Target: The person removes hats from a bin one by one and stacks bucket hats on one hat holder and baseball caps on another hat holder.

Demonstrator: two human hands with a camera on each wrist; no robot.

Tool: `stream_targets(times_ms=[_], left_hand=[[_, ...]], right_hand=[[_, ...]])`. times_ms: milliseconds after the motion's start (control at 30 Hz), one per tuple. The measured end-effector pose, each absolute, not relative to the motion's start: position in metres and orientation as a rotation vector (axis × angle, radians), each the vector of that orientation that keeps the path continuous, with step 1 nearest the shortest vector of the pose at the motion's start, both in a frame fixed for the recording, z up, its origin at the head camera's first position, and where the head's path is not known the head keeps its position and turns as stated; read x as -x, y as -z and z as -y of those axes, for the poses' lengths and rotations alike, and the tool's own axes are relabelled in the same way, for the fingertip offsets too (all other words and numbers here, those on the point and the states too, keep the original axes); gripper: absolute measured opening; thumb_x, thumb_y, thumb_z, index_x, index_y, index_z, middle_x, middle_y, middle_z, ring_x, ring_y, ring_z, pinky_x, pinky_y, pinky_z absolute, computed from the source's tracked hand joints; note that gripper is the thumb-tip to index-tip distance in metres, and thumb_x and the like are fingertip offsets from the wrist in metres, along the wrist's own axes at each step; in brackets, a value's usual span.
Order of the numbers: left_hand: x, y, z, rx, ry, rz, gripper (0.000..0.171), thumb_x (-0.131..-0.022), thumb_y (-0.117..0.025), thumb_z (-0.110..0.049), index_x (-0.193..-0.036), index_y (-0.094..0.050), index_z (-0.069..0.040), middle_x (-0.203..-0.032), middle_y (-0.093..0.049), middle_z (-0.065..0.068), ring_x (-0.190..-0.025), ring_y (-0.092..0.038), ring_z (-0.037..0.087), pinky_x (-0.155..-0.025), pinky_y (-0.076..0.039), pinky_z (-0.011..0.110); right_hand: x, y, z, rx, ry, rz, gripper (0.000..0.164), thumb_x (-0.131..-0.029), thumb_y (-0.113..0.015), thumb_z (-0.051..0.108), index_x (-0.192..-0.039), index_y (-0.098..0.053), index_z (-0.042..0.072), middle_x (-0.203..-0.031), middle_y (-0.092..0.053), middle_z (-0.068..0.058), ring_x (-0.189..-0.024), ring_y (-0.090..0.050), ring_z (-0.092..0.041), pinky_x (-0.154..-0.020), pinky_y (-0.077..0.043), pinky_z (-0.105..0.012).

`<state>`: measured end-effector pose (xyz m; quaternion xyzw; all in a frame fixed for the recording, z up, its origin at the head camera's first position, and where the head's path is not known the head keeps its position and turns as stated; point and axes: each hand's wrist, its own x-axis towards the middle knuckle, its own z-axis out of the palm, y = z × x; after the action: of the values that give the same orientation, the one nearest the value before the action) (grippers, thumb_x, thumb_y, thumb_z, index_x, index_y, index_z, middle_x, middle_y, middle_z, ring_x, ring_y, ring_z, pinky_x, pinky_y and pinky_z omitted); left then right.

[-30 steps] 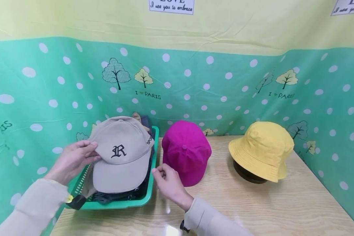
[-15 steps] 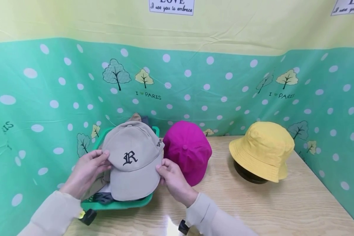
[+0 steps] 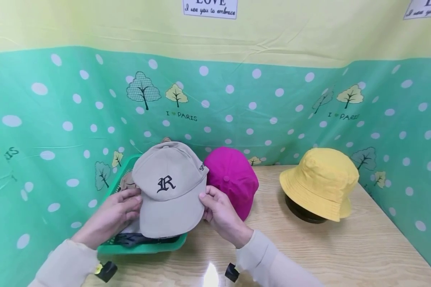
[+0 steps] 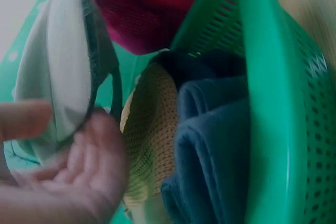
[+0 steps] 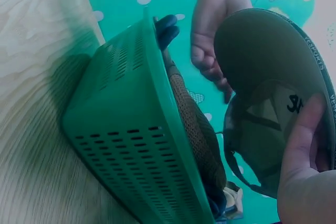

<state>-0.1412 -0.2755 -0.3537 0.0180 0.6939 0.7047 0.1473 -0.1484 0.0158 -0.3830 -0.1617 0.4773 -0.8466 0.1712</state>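
In the head view a grey baseball cap (image 3: 172, 199) with a black letter R on its front is held up over the green basket (image 3: 140, 249), brim toward me. My right hand (image 3: 224, 217) grips its right edge where brim meets crown. The right wrist view shows fingers of the right hand (image 5: 304, 150) inside the hollow of the cap (image 5: 262, 51). My left hand (image 3: 113, 215) is at the cap's left edge, fingertips close to it. In the left wrist view the left hand (image 4: 84, 171) is blurred, thumb and fingers spread apart around the cap's rim (image 4: 68, 56).
Right of the basket stands a magenta cap (image 3: 233, 183). Farther right a yellow bucket hat (image 3: 319, 183) sits on a dark round support (image 3: 303, 213). Inside the basket are a woven straw-coloured item (image 4: 152, 124) and folded dark-blue cloth (image 4: 215, 140). A polka-dot curtain (image 3: 265, 95) hangs behind the wooden table (image 3: 359, 247).
The grey cap has moved right and been lifted slightly from over the basket. My right hand came from beside the basket and took hold of its right edge; the left hand moved right with it.
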Motion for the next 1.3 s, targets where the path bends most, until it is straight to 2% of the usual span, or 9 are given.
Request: stream_targets(times_ms=[133, 267, 333, 400, 533, 800, 1000, 1133, 1300], left_hand=[[0.142, 0.353, 0.277, -0.157, -2.14, -1.874, 0.064, -0.096, -0.053, -0.005, -0.144, -0.013, 0.01, -0.121, -0.048, 0.01, -0.105, -0.058, 0.012, -0.088, -0.05, 0.028], [0.141, 0.35, 0.276, -0.26, -2.266, -1.713, 0.044, -0.093, -0.053, 0.004, -0.133, -0.034, 0.002, -0.114, -0.052, 0.008, -0.101, -0.057, 0.013, -0.088, -0.05, 0.026], [0.14, 0.348, 0.274, -0.309, -2.284, -1.693, 0.038, -0.093, -0.052, 0.006, -0.128, -0.039, -0.003, -0.112, -0.053, 0.007, -0.099, -0.057, 0.012, -0.086, -0.05, 0.025], [0.139, 0.345, 0.271, -0.345, -2.277, -1.707, 0.039, -0.093, -0.052, 0.006, -0.129, -0.04, -0.005, -0.11, -0.053, 0.005, -0.098, -0.056, 0.012, -0.085, -0.051, 0.025], [0.14, 0.334, 0.259, -0.386, -2.219, -1.819, 0.052, -0.093, -0.054, 0.002, -0.139, -0.032, -0.008, -0.108, -0.053, 0.002, -0.098, -0.054, 0.012, -0.085, -0.05, 0.027], [0.163, 0.301, 0.229, -0.484, -2.111, -2.054, 0.067, -0.088, -0.063, 0.002, -0.145, -0.028, -0.007, -0.095, -0.06, 0.003, -0.088, -0.058, 0.013, -0.078, -0.052, 0.027], [0.196, 0.278, 0.194, -0.518, -2.024, -2.255, 0.059, -0.086, -0.065, 0.001, -0.138, -0.037, -0.006, -0.098, -0.062, 0.008, -0.088, -0.061, 0.018, -0.076, -0.053, 0.032], [0.221, 0.277, 0.169, -0.487, -2.005, -2.315, 0.056, -0.084, -0.062, 0.002, -0.134, -0.038, -0.005, -0.092, -0.061, 0.008, -0.082, -0.059, 0.017, -0.072, -0.053, 0.031], [0.245, 0.285, 0.146, -0.473, -1.992, -2.336, 0.06, -0.085, -0.062, 0.003, -0.138, -0.034, -0.004, -0.089, -0.057, 0.007, -0.079, -0.054, 0.015, -0.07, -0.048, 0.027]], right_hand=[[0.146, 0.382, -0.024, 0.513, 2.392, -1.348, 0.008, -0.098, -0.048, 0.008, -0.104, -0.047, 0.003, -0.086, -0.064, -0.003, -0.069, -0.058, -0.01, -0.059, -0.044, -0.022], [0.144, 0.378, -0.034, 0.634, 2.38, -1.429, 0.029, -0.094, -0.051, 0.001, -0.121, -0.04, -0.001, -0.091, -0.068, -0.004, -0.073, -0.064, -0.011, -0.062, -0.051, -0.023], [0.144, 0.375, -0.039, 0.697, 2.386, -1.476, 0.036, -0.093, -0.051, -0.001, -0.126, -0.037, -0.002, -0.096, -0.067, -0.005, -0.077, -0.065, -0.012, -0.065, -0.053, -0.024], [0.146, 0.37, -0.043, 0.738, 2.402, -1.522, 0.035, -0.092, -0.051, -0.002, -0.125, -0.038, -0.005, -0.097, -0.065, -0.006, -0.078, -0.063, -0.012, -0.065, -0.052, -0.023], [0.152, 0.36, -0.053, 0.755, 2.456, -1.575, 0.029, -0.092, -0.048, -0.004, -0.12, -0.041, -0.005, -0.094, -0.061, -0.007, -0.076, -0.059, -0.012, -0.062, -0.049, -0.021], [0.171, 0.332, -0.077, 0.794, 2.5, -1.747, 0.042, -0.09, -0.044, -0.01, -0.131, -0.036, -0.005, -0.08, -0.061, -0.003, -0.069, -0.058, -0.011, -0.059, -0.05, -0.022], [0.192, 0.31, -0.105, 0.712, 2.462, -1.966, 0.051, -0.089, -0.043, -0.007, -0.139, -0.036, 0.004, -0.071, -0.054, -0.002, -0.067, -0.051, -0.013, -0.06, -0.046, -0.023], [0.209, 0.307, -0.122, 0.589, 2.46, -2.021, 0.05, -0.09, -0.042, -0.005, -0.138, -0.038, 0.01, -0.067, -0.045, -0.003, -0.065, -0.044, -0.016, -0.058, -0.043, -0.025], [0.228, 0.315, -0.136, 0.445, 2.419, -2.128, 0.052, -0.091, -0.042, -0.003, -0.141, -0.037, 0.015, -0.068, -0.046, -0.002, -0.067, -0.047, -0.016, -0.061, -0.046, -0.027]])
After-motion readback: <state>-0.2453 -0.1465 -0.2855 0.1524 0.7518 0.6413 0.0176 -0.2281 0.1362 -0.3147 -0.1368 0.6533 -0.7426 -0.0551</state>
